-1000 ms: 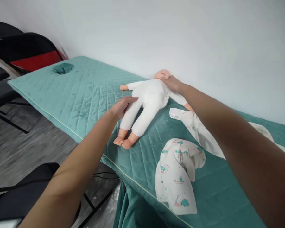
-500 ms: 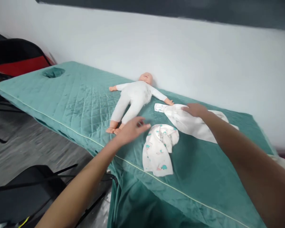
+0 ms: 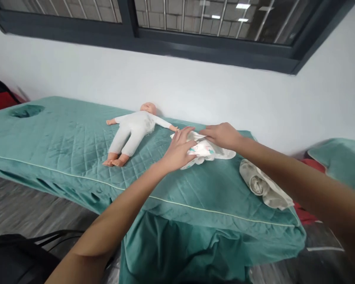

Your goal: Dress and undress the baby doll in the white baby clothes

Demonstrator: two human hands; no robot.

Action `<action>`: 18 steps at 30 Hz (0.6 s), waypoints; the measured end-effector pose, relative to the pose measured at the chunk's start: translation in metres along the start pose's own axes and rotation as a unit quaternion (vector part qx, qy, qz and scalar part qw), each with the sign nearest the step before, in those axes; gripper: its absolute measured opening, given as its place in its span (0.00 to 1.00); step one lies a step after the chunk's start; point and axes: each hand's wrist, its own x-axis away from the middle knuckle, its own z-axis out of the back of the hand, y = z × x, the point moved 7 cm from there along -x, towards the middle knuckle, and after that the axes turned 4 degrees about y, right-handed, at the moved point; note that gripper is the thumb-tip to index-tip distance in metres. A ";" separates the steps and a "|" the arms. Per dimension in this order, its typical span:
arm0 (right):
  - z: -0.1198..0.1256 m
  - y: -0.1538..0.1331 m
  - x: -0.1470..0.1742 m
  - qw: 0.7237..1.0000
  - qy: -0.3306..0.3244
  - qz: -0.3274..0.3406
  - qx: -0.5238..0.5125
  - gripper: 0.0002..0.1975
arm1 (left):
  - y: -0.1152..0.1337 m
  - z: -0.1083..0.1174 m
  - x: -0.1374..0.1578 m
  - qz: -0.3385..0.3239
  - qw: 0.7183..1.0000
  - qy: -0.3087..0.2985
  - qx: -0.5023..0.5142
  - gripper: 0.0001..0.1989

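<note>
A white baby garment with small green and pink prints lies bunched on the green padded bed. My left hand grips its left side, the thumb over the print and the fingers curved across the far side. A plain white cloth spreads out from under the garment to the right. My right hand pinches white fabric at the bundle's far edge, close to the left fingertips. The hands hide part of the bundle. Just left of it, a baby doll in a white suit lies on its back, arms spread.
A rolled off-white cloth sits near the bed's right end. The green quilted bed cover has a round hole at far left. Behind are a white wall and a dark window frame. A black chair stands at lower left.
My view has turned right and up. The printed garment has moved from the near side onto the plain white cloth. My left hand has closed on it; both hands are now close together.
</note>
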 end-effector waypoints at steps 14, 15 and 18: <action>0.012 0.024 0.133 0.949 -0.021 -0.166 -0.266 0.25 | 0.061 0.031 -0.030 -0.066 0.965 0.103 -0.233 0.20; 0.000 0.018 0.133 0.932 -0.027 -0.194 -0.304 0.29 | 0.064 0.032 -0.029 -0.049 0.962 0.125 -0.239 0.20; -0.033 -0.012 0.121 0.865 0.001 -0.206 -0.456 0.33 | 0.082 0.026 -0.018 -0.004 0.958 0.171 -0.232 0.18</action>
